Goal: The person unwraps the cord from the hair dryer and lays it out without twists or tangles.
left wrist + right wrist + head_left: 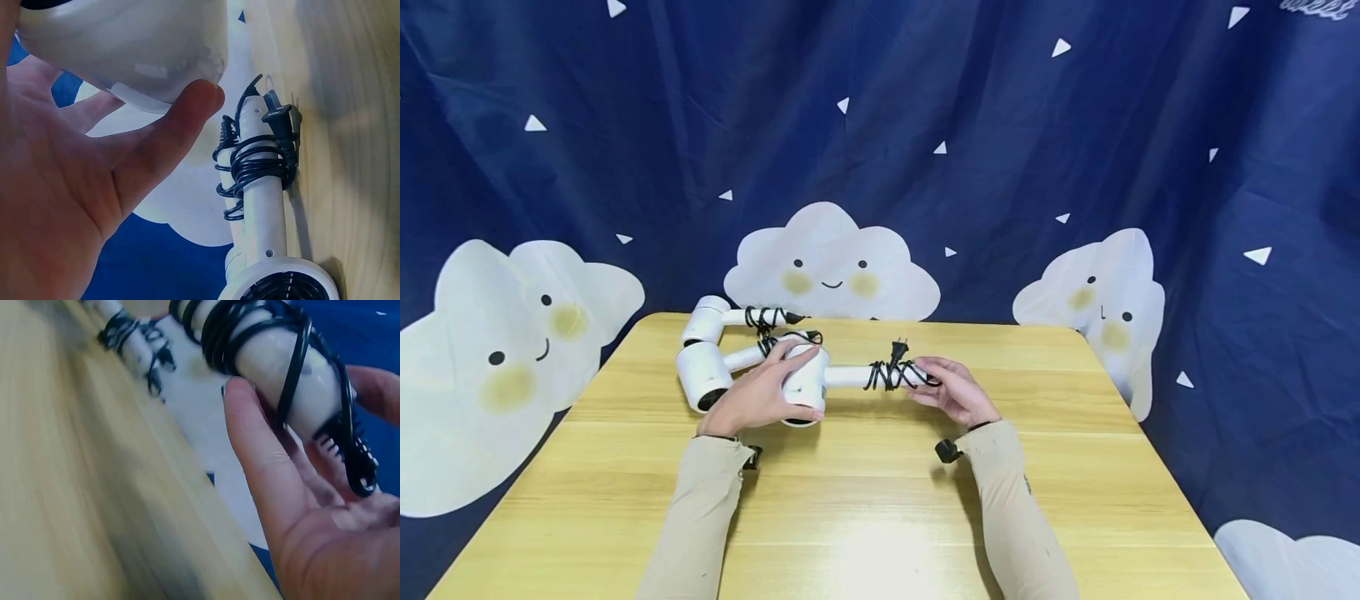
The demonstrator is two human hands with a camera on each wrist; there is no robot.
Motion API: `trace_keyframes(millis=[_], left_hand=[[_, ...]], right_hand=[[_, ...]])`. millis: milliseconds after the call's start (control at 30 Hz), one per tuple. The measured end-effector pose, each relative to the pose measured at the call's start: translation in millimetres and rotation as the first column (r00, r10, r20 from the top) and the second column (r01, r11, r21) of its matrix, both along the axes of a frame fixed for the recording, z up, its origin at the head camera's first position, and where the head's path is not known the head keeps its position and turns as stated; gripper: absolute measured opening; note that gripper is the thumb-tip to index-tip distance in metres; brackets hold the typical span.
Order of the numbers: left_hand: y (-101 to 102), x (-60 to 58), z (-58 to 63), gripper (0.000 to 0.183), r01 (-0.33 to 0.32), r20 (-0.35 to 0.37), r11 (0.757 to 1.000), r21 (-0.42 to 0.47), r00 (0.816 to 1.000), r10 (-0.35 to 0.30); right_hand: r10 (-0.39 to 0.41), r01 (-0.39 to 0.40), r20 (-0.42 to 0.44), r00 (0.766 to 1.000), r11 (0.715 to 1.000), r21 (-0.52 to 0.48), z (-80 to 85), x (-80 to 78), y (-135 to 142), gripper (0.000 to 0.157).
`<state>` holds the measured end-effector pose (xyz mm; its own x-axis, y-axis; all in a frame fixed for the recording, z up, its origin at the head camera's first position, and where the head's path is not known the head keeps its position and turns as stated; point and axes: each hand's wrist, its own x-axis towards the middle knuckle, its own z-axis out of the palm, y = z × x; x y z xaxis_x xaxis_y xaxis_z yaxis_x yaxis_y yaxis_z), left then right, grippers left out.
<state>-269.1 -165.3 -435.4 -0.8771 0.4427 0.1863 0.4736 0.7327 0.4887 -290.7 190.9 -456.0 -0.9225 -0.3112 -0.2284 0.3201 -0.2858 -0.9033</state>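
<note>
Both hands hold a white hair dryer (847,377) above the table. My left hand (756,398) grips its round head, with the thumb and fingers on opposite sides. At the other end my right hand (957,393) holds the tip of the handle between thumb and fingers. A black cord (299,362) is wound around that handle, and its two-pin plug (897,351) sticks up from the coils. Two more white hair dryers lie to the left, a nearer one (702,372) and a farther one (706,320), their cords wound around the handles too.
The light wooden table (850,500) runs under everything. Behind it hangs a dark blue curtain (880,167) with white clouds and triangles. The nearer lying hair dryer sits close beside my left wrist, its handle partly behind my left hand in the head view.
</note>
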Motion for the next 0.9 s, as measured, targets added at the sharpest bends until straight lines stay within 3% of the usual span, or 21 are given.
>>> trace_keyframes(millis=[167, 233, 367, 467, 900], left_hand=[[-3.0, 1.4, 0.5, 0.109, 0.012, 0.033, 1.000, 0.012, 0.999, -0.012], [-4.0, 2.3, 2.1, 0.110, 0.012, 0.039, 1.000, 0.015, 0.999, -0.012], [-4.4, 2.8, 4.5, 0.110, 0.007, 0.041, 1.000, 0.011, 0.999, -0.007], [-3.9, 2.3, 4.6, 0.110, 0.007, 0.052, 1.000, 0.013, 0.999, -0.008], [-2.2, 1.9, 4.0, 0.109, 0.017, 0.061, 1.000, 0.005, 0.998, -0.017]], right_hand=[[0.066, -0.049, -0.101, 0.993, 0.986, 0.162, 2.3, 4.5, -5.6, 0.052], [0.059, -0.022, -0.140, 0.988, 0.968, 0.250, 3.2, 6.3, -10.6, 0.056], [-0.043, 0.143, -0.258, 0.965, 0.911, 0.387, 4.9, 8.3, -21.0, 0.050], [-0.095, 0.237, -0.334, 0.938, 0.878, 0.416, 11.5, 11.2, -26.2, 0.044], [-0.015, 0.271, -0.483, 0.875, 0.843, 0.465, 14.5, 9.6, -28.4, 0.038]])
